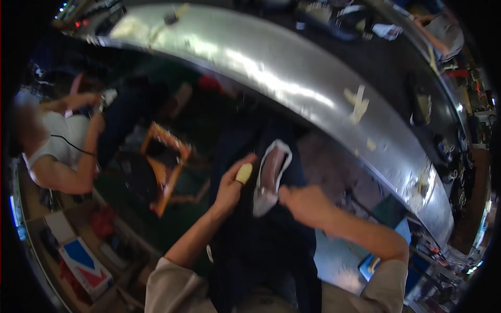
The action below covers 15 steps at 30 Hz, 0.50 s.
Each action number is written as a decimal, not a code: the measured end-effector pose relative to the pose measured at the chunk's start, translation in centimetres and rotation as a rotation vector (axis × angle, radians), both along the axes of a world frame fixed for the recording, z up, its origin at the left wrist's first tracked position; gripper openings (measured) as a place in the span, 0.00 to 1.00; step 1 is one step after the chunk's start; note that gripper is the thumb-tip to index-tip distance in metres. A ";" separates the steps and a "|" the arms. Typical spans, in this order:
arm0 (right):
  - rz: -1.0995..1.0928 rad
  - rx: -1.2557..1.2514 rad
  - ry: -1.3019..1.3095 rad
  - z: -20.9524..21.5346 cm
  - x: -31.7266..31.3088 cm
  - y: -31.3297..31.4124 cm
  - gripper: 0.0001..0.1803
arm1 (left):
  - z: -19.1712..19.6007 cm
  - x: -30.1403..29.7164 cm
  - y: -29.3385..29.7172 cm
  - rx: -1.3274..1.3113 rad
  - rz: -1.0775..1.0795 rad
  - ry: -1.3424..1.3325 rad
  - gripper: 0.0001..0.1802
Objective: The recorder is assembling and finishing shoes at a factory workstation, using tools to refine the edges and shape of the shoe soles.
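A long, shoe-shaped piece (272, 169) lies over my dark-clothed lap, its brownish middle bordered by a white, uneven edge. It looks like a shoe upper with its underside up, though blur hides the detail. Just left of it is my left hand (231, 189), fingers stretched out and a yellow cover on the thumb; no contact with the piece is clear. My right hand (309, 206) is closed in a fist against the piece's lower right edge. What lies inside that fist is hidden.
A curved metal bench edge (271, 78) sweeps across, with shoes (386, 31) on the dark surface beyond. Leftward, a co-worker (62, 141) in white handles a pale item. An orange frame (169, 172) stands between us. A carton box (86, 266) is at lower left.
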State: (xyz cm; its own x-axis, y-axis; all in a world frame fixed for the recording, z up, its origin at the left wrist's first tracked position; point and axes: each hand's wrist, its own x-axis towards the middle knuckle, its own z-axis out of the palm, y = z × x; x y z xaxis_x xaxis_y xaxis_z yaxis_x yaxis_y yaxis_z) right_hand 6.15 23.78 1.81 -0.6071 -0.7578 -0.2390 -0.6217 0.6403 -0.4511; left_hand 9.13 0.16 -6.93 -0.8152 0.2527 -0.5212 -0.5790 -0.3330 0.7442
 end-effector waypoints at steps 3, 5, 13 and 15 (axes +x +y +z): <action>-0.041 0.060 -0.079 0.4 -0.3 -0.2 0.06 | 0.0 3.6 1.1 -0.250 0.152 0.001 0.27; -0.035 0.078 0.019 0.5 -0.2 -0.4 0.07 | -0.1 4.0 1.5 0.060 0.107 -0.222 0.28; -0.248 -0.118 -0.315 -3.0 3.4 -4.0 0.18 | 0.6 2.3 -1.0 0.315 0.125 -0.526 0.30; -0.405 -0.150 -0.271 -3.6 5.2 -4.6 0.17 | -1.5 1.6 -0.8 0.300 0.041 -0.412 0.31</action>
State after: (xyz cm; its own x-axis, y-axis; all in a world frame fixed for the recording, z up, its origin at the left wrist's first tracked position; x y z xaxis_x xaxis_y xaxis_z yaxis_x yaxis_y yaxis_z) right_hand 11.38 19.18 -1.78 -0.7904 -0.5127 -0.3352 -0.1852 0.7216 -0.6671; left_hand 10.77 -0.63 -8.45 -0.5698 0.4125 -0.7107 -0.7862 -0.5253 0.3254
